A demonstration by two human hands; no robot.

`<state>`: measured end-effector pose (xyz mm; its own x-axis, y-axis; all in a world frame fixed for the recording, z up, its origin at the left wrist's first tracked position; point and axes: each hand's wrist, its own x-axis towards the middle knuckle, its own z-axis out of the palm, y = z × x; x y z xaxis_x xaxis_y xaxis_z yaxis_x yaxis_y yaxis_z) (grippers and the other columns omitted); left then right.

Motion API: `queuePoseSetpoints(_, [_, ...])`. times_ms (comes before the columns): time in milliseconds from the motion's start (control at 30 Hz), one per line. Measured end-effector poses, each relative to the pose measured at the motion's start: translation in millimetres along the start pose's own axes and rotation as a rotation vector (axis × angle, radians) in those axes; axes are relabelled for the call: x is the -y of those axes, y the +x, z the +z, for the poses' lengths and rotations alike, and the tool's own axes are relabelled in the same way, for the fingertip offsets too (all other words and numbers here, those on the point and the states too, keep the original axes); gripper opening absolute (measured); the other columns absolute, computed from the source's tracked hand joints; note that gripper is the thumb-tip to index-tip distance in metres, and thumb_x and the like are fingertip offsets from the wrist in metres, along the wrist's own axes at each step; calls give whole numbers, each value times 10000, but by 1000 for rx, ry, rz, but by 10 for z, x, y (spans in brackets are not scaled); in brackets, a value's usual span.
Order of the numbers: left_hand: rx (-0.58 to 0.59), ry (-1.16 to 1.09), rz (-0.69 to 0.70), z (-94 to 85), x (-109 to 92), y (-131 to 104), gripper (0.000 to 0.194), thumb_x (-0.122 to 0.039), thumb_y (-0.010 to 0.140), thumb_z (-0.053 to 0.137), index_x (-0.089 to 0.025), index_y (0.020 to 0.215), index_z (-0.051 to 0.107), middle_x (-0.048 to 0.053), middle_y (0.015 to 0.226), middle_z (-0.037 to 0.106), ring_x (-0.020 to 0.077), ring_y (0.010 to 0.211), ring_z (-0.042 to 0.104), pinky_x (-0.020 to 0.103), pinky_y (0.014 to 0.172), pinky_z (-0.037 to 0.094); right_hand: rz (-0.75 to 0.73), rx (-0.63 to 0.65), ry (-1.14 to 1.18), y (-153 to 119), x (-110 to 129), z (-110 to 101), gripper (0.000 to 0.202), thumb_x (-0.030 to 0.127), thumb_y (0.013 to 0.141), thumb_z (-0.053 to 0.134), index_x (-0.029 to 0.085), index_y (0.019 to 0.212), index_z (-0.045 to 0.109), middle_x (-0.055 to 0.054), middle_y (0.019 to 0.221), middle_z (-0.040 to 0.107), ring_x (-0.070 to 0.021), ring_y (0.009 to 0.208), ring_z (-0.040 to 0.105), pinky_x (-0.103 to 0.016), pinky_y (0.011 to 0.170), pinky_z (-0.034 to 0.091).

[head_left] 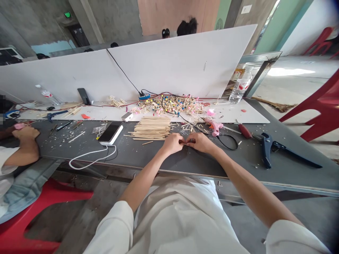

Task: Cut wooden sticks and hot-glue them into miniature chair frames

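My left hand (173,144) and my right hand (199,141) meet fingertip to fingertip just above the front part of the grey table (148,158). Both are closed in a pinch; whatever lies between the fingers is too small or hidden to name. Left of my left hand lies a stack of thin wooden sticks (151,127). Short cut stick pieces (189,127) are scattered behind my hands. A pink glue gun (215,127) rests beyond my right hand, with its black cord looping beside it.
Small sticks with coloured balls (172,105) form a heap along the white board (169,70). A phone on a white power bank (111,133) lies left. Blue-handled cutters (267,150) and a red-handled tool (245,131) lie right. A co-worker's hand (26,133) is far left.
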<state>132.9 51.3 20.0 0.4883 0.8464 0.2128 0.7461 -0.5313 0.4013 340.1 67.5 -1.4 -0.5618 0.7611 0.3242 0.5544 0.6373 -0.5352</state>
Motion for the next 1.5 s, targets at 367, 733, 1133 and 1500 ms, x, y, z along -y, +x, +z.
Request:
queuePoseSetpoints(367, [11,-106,-39,18,60,16,293,-39,778,606,-196,879,831,60,898,769,199,843,703,280,832,550,46,2,11,-1,26,7,130,162,813,669,220,833,783,-20,838,761,-174,741,633,-277,704,426])
queuePoseSetpoints(733, [78,-274,-137,59,128,103,338,22,716,582,-149,862,834,65,782,773,174,728,698,247,702,528,35,19,-7,11,46,2,139,126,812,659,210,801,769,-25,806,748,-176,744,631,-280,707,420])
queuePoseSetpoints(1133, [68,-246,-139,95,133,153,286,14,696,619,-161,796,822,51,728,765,178,681,684,255,653,499,1,51,-24,37,27,15,147,85,795,616,197,763,706,-24,799,708,-172,739,607,-275,704,412])
queuePoseSetpoints(1500, [59,-211,-76,38,85,61,343,40,696,574,-142,860,814,64,835,760,173,741,684,245,694,513,49,-74,-36,-92,118,98,143,98,844,611,193,824,716,-52,872,707,-175,755,628,-272,707,450])
